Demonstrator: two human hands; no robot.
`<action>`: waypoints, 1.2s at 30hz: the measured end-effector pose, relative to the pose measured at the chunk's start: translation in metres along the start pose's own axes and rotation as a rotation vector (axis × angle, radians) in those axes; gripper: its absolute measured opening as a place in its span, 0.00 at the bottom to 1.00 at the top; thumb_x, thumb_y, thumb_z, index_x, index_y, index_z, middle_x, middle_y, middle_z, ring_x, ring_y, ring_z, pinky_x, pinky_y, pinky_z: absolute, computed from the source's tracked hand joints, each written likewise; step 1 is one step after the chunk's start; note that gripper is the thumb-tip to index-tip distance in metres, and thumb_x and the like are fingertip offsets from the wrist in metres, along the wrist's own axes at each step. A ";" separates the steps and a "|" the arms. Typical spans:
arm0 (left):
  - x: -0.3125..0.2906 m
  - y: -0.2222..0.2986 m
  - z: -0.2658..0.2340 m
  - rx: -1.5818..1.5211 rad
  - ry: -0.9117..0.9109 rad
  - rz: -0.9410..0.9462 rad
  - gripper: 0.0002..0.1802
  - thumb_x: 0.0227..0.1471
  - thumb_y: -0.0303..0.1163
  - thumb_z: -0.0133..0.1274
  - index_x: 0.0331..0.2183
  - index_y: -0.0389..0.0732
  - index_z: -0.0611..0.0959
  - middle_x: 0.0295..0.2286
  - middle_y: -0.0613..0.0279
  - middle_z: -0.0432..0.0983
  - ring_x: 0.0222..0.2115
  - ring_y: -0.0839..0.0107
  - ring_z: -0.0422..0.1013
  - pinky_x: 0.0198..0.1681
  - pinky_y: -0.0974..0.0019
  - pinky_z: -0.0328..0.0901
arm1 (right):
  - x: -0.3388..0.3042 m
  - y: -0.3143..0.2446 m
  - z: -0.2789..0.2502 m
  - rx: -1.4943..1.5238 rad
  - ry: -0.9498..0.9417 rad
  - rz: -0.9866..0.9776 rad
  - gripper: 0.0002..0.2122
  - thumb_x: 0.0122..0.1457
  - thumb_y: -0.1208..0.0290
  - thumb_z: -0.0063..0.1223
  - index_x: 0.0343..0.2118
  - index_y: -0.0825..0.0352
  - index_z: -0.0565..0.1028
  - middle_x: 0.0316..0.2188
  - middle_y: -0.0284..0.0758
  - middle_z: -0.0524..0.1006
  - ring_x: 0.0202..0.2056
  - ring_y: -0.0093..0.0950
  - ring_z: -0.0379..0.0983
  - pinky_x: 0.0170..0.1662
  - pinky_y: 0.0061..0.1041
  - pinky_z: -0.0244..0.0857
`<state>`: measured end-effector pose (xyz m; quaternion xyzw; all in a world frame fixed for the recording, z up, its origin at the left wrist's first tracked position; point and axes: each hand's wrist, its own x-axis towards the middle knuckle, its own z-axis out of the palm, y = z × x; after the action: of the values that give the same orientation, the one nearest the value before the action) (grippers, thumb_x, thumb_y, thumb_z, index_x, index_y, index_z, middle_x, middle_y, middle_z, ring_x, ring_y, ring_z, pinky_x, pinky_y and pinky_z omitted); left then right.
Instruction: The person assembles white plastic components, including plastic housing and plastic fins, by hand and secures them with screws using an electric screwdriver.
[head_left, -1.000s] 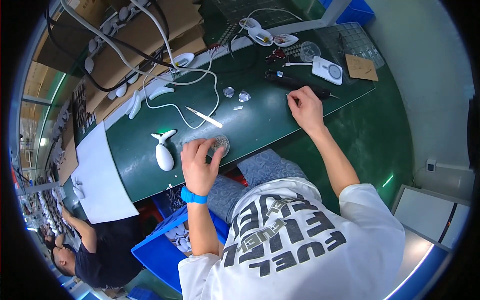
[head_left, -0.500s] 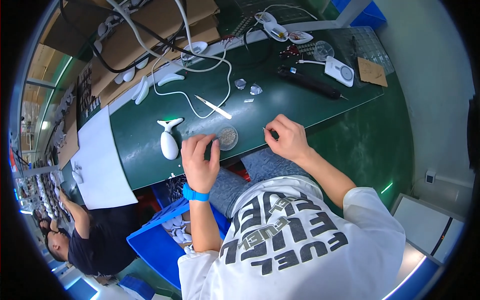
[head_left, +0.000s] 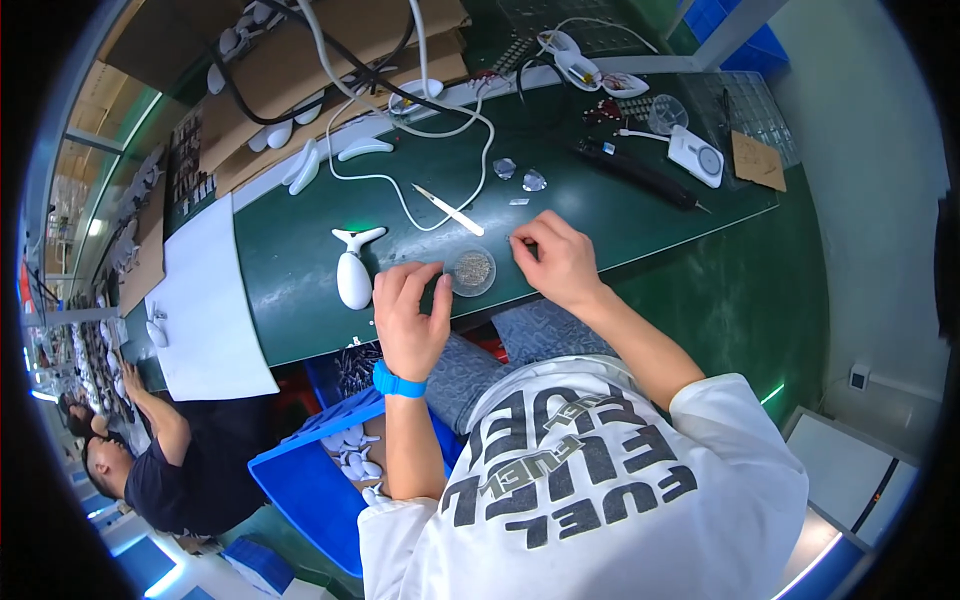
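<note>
A shallow clear round dish (head_left: 472, 272) filled with tiny metallic pieces stands near the front edge of the green table. At its left rim, the thumb and forefinger of my left hand (head_left: 408, 318) come close together on the dish. To the right of the dish, my right hand (head_left: 558, 258) hovers over the table edge, thumb and forefinger pinched. Whatever lies between those fingertips is too small to make out. Left of the dish lies a white rounded device (head_left: 354, 275) with a forked head and a green glow. White tweezers (head_left: 452, 212) rest behind the dish.
A black electric screwdriver (head_left: 640, 172), a white power bank (head_left: 694, 156) and a brown board (head_left: 758, 160) lie on the right. Loose cables loop across the back. A white sheet (head_left: 208, 310) covers the left side. Below stands a blue bin (head_left: 312, 490) of white parts; a co-worker (head_left: 195, 460) sits left.
My right hand has moved left, closer to the dish, still pinched. My left hand stays at the dish rim. The whole view has shifted slightly.
</note>
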<state>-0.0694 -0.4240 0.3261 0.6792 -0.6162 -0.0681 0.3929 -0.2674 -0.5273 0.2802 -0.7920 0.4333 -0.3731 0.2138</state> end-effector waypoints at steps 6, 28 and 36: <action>0.013 0.016 -0.001 -0.158 -0.095 0.035 0.17 0.49 0.25 0.67 0.43 0.38 0.86 0.36 0.55 0.79 0.39 0.55 0.72 0.43 0.57 0.69 | 0.013 -0.027 -0.027 0.282 -0.173 -0.105 0.03 0.56 0.76 0.63 0.33 0.65 0.80 0.31 0.36 0.78 0.28 0.39 0.77 0.31 0.33 0.72; 0.009 -0.003 0.008 -0.049 -0.113 0.090 0.05 0.49 0.25 0.64 0.32 0.40 0.86 0.30 0.60 0.77 0.33 0.56 0.71 0.38 0.55 0.65 | 0.019 -0.038 -0.007 0.260 -0.309 -0.171 0.07 0.54 0.76 0.65 0.36 0.65 0.81 0.34 0.34 0.79 0.35 0.37 0.78 0.36 0.34 0.73; 0.007 -0.001 0.006 -0.045 -0.067 0.149 0.05 0.50 0.25 0.64 0.33 0.41 0.85 0.31 0.61 0.77 0.33 0.56 0.71 0.37 0.56 0.65 | 0.015 -0.035 -0.001 0.273 -0.311 -0.193 0.06 0.54 0.74 0.64 0.35 0.65 0.85 0.32 0.34 0.80 0.34 0.36 0.78 0.35 0.35 0.72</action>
<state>-0.0706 -0.4326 0.3246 0.6198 -0.6761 -0.0750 0.3913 -0.2449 -0.5210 0.3101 -0.8416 0.2628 -0.3205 0.3464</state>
